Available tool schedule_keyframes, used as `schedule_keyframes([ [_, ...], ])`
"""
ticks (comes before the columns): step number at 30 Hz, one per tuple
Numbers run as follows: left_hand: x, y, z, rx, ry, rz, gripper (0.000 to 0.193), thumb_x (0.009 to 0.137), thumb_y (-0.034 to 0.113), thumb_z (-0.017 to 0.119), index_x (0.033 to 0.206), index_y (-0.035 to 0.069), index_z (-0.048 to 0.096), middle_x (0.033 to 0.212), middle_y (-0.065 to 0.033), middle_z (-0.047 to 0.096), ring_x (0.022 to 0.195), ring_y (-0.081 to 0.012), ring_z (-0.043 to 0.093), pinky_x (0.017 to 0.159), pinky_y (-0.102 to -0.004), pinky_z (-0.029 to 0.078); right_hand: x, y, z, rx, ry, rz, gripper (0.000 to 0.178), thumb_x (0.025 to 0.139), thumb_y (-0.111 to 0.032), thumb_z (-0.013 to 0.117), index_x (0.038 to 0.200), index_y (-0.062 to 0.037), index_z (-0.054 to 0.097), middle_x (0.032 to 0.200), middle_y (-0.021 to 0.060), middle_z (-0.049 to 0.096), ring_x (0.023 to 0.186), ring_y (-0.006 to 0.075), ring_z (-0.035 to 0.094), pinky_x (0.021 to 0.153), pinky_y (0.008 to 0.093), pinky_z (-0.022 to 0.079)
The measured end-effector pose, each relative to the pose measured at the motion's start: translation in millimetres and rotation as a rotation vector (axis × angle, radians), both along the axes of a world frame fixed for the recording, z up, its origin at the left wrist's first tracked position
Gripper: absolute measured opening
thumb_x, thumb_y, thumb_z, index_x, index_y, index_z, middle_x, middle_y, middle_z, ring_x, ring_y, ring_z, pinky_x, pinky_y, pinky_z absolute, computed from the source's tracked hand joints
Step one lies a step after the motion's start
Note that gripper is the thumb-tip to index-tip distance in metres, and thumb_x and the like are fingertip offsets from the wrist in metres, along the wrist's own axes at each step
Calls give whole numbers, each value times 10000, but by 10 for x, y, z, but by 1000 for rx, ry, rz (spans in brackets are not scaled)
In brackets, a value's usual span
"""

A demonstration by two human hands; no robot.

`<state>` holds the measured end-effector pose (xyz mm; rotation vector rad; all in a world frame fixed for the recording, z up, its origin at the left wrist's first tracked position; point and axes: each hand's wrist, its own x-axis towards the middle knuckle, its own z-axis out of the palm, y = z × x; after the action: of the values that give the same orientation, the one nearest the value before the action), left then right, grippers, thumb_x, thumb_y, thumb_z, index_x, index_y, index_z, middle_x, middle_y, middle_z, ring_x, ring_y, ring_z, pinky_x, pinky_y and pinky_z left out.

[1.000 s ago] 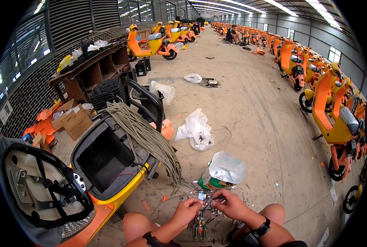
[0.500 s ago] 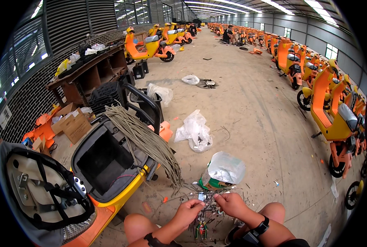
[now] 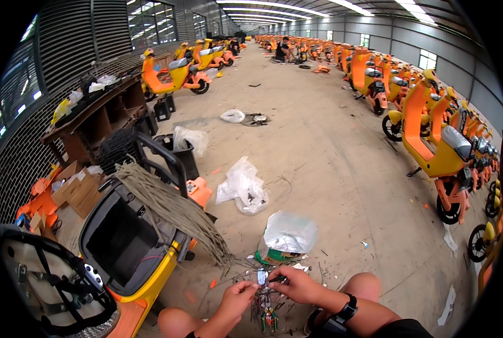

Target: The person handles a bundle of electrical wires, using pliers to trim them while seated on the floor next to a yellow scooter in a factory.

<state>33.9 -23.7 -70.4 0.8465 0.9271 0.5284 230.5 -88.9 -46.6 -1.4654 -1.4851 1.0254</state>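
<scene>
My left hand [image 3: 239,297] is closed in a pinch low in the middle of the view; whatever sits between its fingertips is too small to make out. Just right of it, my right hand [image 3: 295,285] pinches a small dark piece [image 3: 278,279]. The fingertips of the two hands are close together, over a litter of thin dark scraps on the floor. A pair of pliers [image 3: 269,320] with green and red handles lies below them. Beyond the hands stands an open white and green sack [image 3: 288,235], its inside silvery.
At left, a yellow-orange scooter's open seat compartment [image 3: 124,242] carries a bundle of grey-green strands [image 3: 172,205]. A clear plastic bag [image 3: 243,188] lies ahead, near a black bin [image 3: 185,160]. Parked scooters [image 3: 431,135] line the right side. Another person [image 3: 286,49] sits far off.
The whole view has shifted, so the surroundings appear further left. A dark piece now shows at my right hand's fingertips. Both hands stay close together over the scraps.
</scene>
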Motion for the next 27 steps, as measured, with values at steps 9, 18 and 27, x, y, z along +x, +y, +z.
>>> schedule_keyframes([
  [9, 33, -52, 99, 75, 73, -58, 131, 922, 152, 633, 959, 26, 638, 673, 48, 493, 546, -31, 402, 476, -185, 294, -13, -5, 67, -172, -298, -179, 433, 892, -418, 613, 701, -32, 650, 614, 182, 590, 601, 371, 599, 549, 418, 465],
  [18, 33, -42, 67, 74, 64, -34, 145, 923, 176, 638, 980, 42, 640, 671, 58, 491, 544, -29, 402, 463, -192, 289, -59, -58, 142, -90, -104, -143, 326, 902, -320, 661, 997, -9, 635, 812, 134, 685, 757, 239, 692, 654, 345, 535],
  [27, 23, -49, 0, 74, 51, -25, 161, 917, 168, 645, 1000, 30, 643, 687, 55, 504, 551, -23, 397, 477, -185, 294, -27, -68, 168, -188, 66, -116, 232, 875, -122, 690, 1066, -14, 616, 864, 83, 687, 776, 143, 667, 692, 277, 538],
])
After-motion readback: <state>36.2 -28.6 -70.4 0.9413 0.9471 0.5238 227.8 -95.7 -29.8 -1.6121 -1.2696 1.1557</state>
